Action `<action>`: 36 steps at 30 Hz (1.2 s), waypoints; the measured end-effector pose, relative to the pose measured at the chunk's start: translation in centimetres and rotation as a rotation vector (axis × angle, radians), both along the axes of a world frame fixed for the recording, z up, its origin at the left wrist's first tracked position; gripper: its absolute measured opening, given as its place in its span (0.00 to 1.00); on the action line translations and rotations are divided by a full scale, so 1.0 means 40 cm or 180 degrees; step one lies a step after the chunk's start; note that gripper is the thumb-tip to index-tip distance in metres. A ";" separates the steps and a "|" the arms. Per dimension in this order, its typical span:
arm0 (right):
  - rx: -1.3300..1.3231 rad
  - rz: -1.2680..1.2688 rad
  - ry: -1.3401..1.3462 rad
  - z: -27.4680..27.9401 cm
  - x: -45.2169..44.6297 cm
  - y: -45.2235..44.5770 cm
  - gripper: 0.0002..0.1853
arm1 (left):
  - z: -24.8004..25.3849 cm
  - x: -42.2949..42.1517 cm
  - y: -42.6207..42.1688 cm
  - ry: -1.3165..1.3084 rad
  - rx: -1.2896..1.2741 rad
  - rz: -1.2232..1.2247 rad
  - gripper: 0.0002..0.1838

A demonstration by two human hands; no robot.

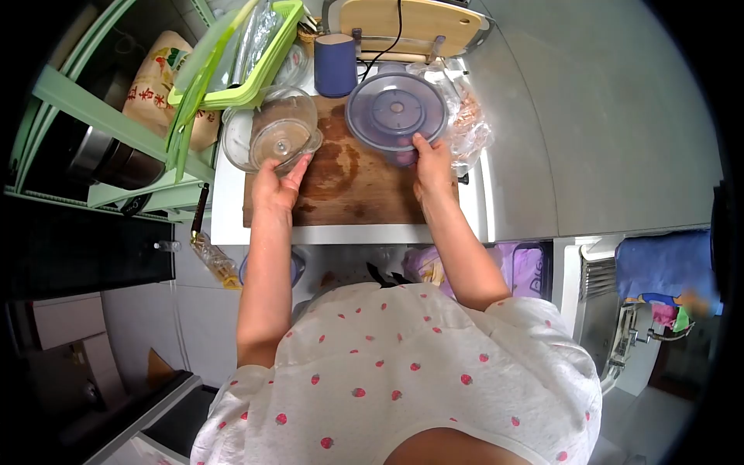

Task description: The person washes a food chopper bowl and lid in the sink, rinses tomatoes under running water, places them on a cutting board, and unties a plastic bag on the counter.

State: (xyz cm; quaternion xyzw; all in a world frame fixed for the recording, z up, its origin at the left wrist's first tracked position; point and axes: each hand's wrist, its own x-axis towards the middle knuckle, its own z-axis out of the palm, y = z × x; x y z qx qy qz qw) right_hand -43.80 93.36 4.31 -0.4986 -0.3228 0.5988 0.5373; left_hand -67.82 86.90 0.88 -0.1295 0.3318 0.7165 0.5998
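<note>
My left hand [277, 186] grips the near rim of a clear round bowl [285, 120] over the left part of a wooden cutting board [353, 186]. Part of another clear round dish [237, 143] shows beside it. In my right hand [434, 167] is a translucent blue-grey round lid [397, 108], thumb on top at its near edge. Something purplish shows just under that edge; I cannot tell whether it is a container. Wet marks darken the board between my hands.
A green basket [256, 94] with scallions [194, 101] overhangs a green shelf at the left. Behind the board stand a dark blue canister [335, 66] and a pale board [411, 27] with a cord. A plastic bag of food [467, 116] lies by the right wall.
</note>
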 end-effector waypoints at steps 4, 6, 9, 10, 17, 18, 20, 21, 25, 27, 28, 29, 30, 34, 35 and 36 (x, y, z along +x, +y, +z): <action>0.0116 -0.0073 0.0026 -0.039 -0.035 0.021 0.05 | 0.006 0.017 -0.014 0.0358 0.0066 -0.0057 0.26; 0.0079 -0.0199 -0.0016 -0.048 -0.051 0.031 0.06 | 0.009 0.029 -0.023 0.0499 0.0032 -0.0185 0.25; 0.0061 -0.0407 -0.0246 -0.071 -0.070 0.056 0.06 | 0.018 0.042 -0.046 0.0695 0.0048 -0.0275 0.28; 0.0073 -0.0500 -0.0428 -0.080 -0.074 0.062 0.07 | 0.008 0.031 -0.044 0.0530 -0.0032 -0.0330 0.30; 0.0198 -0.0597 -0.0160 -0.051 -0.100 0.043 0.09 | 0.010 0.010 -0.077 0.0699 -0.0051 -0.0571 0.29; 0.0148 -0.0625 -0.0189 -0.056 -0.104 0.045 0.10 | 0.012 0.008 -0.083 0.0760 -0.0029 -0.0609 0.29; 0.0115 -0.0702 -0.0218 -0.062 -0.114 0.053 0.12 | 0.013 0.007 -0.086 0.0821 0.0018 -0.0694 0.30; -0.0070 -0.0692 -0.0200 -0.062 -0.125 0.056 0.12 | 0.014 0.008 -0.087 0.0826 -0.0009 -0.0709 0.30; 0.0073 -0.0914 -0.0382 -0.081 -0.183 0.062 0.11 | 0.001 0.016 -0.097 0.0791 0.0106 -0.0833 0.32; -0.0074 -0.1029 -0.0146 -0.089 -0.192 0.057 0.10 | -0.002 0.022 -0.104 0.0828 0.0123 -0.0900 0.33; -0.0085 -0.1007 -0.0327 -0.104 -0.192 0.065 0.09 | -0.001 0.026 -0.103 0.0864 0.0133 -0.0908 0.34; -0.0104 -0.0977 -0.0507 -0.118 -0.192 0.073 0.08 | 0.002 0.030 -0.101 0.0855 0.0143 -0.0945 0.34; -0.0126 -0.1029 -0.0543 -0.111 -0.197 0.075 0.08 | 0.006 0.033 -0.101 0.0885 0.0109 -0.0903 0.34; 0.0058 -0.1020 -0.0329 -0.092 -0.184 0.069 0.08 | 0.013 0.041 -0.101 0.0874 0.0084 -0.0778 0.34; 0.0089 -0.0976 -0.0347 -0.103 -0.173 0.075 0.08 | 0.008 0.040 -0.098 0.0856 0.0082 -0.0754 0.34; 0.0116 -0.0924 -0.0363 -0.117 -0.162 0.079 0.09 | 0.001 0.037 -0.096 0.0825 0.0084 -0.0743 0.34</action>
